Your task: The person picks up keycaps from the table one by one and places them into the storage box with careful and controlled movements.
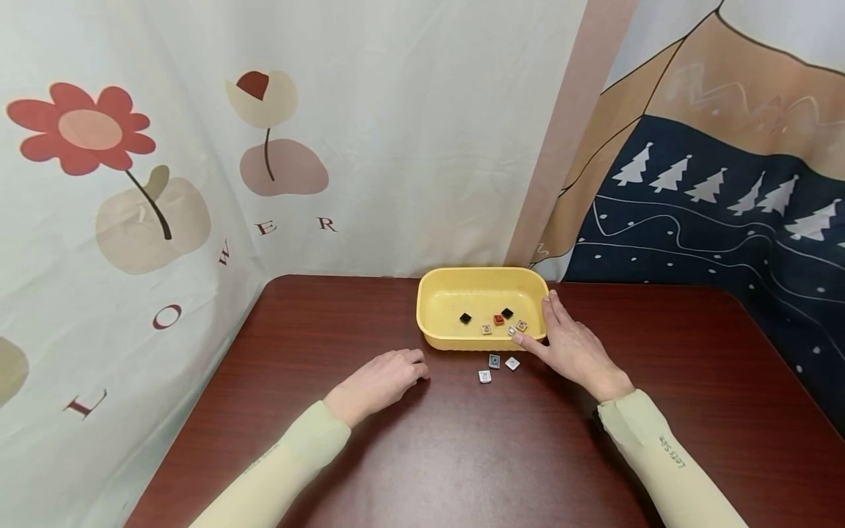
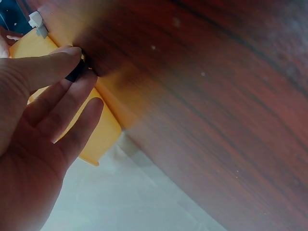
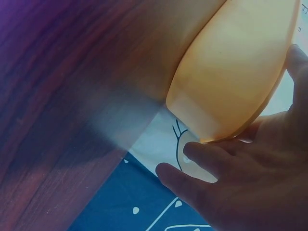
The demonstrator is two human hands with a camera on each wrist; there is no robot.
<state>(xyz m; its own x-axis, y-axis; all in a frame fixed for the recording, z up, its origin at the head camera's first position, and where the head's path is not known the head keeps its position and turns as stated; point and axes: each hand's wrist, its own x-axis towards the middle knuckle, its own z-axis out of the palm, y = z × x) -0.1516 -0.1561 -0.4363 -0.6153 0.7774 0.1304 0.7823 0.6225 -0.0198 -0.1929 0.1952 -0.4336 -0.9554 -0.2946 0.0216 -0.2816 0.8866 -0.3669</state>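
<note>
Left hand point(image 1: 378, 383) pinching black block point(image 2: 75, 73) beside yellow tub point(image 1: 455, 343); right hand point(image 1: 577, 356) spreading fingers, touching tub's rim at right end. Six blocks lying inside: two black point(image 1: 465, 318), two tan point(image 1: 486, 330), one orange point(image 1: 498, 320), one white point(image 1: 511, 331). Three resting on counter point(image 1: 455, 455) before tub: two pale point(image 1: 485, 376), one grey point(image 1: 494, 361). Blocks probably handling light, stiff, sturdy, slightly slippery; opposite sides offering best hold. Lone tub likely sliding easily, rim giving grip.
</note>
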